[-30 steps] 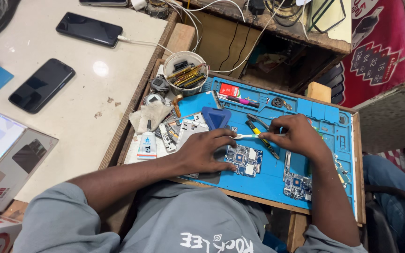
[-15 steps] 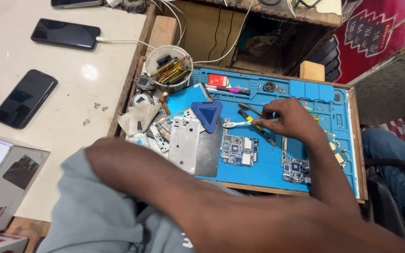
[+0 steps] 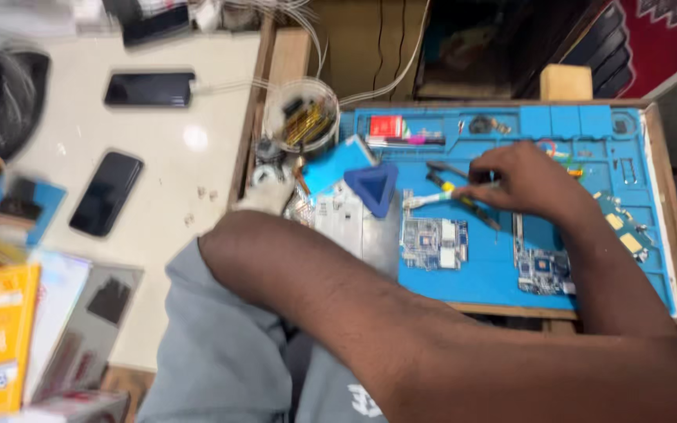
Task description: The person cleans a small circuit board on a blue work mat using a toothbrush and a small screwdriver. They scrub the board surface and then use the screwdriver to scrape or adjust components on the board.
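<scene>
Head view, right hand (image 3: 530,184): grip closed on a slim tool (image 3: 432,200) with a yellow band, over the blue mat (image 3: 479,274).
Tool tip: points left, just above the circuit board (image 3: 434,243) lying on the mat.
Left hand: hidden; only the forearm crosses the view, so its grip cannot be told.
Worktop (image 3: 197,180): two dark phones (image 3: 106,193).

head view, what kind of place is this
Probably a phone repair bench: bare circuit boards lie on a blue work mat, a tub of small tools stands beside it, and dark phones lie on the counter.
</scene>
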